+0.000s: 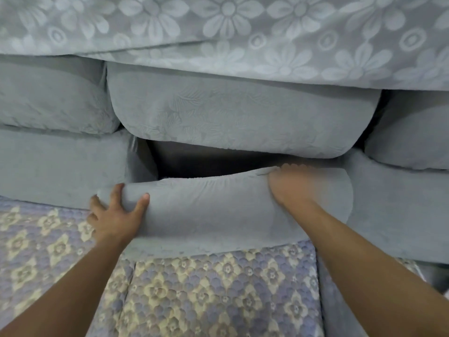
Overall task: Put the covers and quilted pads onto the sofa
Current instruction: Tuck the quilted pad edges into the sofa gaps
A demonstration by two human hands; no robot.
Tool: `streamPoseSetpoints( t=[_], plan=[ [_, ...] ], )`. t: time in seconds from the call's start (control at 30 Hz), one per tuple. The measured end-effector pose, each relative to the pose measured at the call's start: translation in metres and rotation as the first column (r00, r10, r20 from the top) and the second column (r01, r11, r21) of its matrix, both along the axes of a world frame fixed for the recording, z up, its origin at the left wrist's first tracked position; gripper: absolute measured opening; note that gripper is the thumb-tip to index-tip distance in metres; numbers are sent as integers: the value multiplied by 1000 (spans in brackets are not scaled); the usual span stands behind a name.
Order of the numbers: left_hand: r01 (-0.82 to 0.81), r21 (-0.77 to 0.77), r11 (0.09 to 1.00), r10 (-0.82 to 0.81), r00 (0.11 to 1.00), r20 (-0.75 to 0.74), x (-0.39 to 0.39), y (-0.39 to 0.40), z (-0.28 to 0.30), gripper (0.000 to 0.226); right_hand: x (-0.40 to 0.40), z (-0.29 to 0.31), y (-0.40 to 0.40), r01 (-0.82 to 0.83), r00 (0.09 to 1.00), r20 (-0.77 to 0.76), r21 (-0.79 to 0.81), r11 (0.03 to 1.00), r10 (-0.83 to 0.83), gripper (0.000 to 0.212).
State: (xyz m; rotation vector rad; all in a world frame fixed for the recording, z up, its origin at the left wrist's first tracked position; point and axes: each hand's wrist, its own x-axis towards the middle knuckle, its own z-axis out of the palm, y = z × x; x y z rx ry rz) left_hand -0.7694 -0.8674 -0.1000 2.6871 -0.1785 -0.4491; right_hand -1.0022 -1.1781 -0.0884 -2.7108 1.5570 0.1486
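Head view, close on the sofa. Middle seat cushion point(218, 207), in a grey-blue stretch cover, sits tilted with its front end raised, half out of its slot; a dark gap point(206, 161) shows behind it, under the middle back cushion point(243, 117). Likely being pushed back into place between the left seat cushion point(60, 164) and the right seat cushion point(393, 210), both already covered.

Left hand point(114, 215) grasps the cushion's near-left corner, thumb on top, fingers wrapped round the edge: steers that end. Right hand point(291, 188) lies on the cushion's top rear edge, motion-blurred; looks like it presses or tucks cover fabric into the gap, but whether the fingers are curled or flat I cannot tell.

Quilted pad point(206, 288), purple with cream diamond flowers, lies in front of and below the cushions, its far edge under the tilted cushion. Not yet spread on top of the seat.

Floral jacquard cover point(230, 37) drapes over the sofa back, its hem hanging just above the back cushions.

Judgement: covers mostly on; seating this cushion and laying the pads remain.
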Motion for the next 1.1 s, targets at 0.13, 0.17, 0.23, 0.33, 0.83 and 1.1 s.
streamPoseSetpoints(
  t=[0.13, 0.17, 0.23, 0.33, 0.83, 1.1],
  plan=[
    [136, -39, 990, -135, 991, 13, 18, -54, 7, 77, -34, -3, -18, 43, 999, -23, -34, 998, -44, 44],
    [134, -44, 990, -135, 991, -25, 32, -63, 5, 78, -28, -5, -27, 44, 999, -25, -28, 999, -44, 47],
    [146, -1, 989, -145, 985, -96, 57, -74, -3, 82, -6, -11, -41, 65, 998, 14, -39, 997, -65, 53],
    [160, 70, 985, -155, 985, -74, 72, -78, -19, 81, 10, -22, -31, 123, 992, 50, -56, 991, -120, 55],
    [588, 320, 743, -669, 670, 322, 18, -172, -69, 63, 56, -83, -60, 181, 974, 169, -174, 968, -152, 31],
    [531, 449, 718, -669, 705, 235, 39, -217, -82, 70, 27, -105, -27, 116, 978, 197, -226, 967, -71, 61]
  ],
)
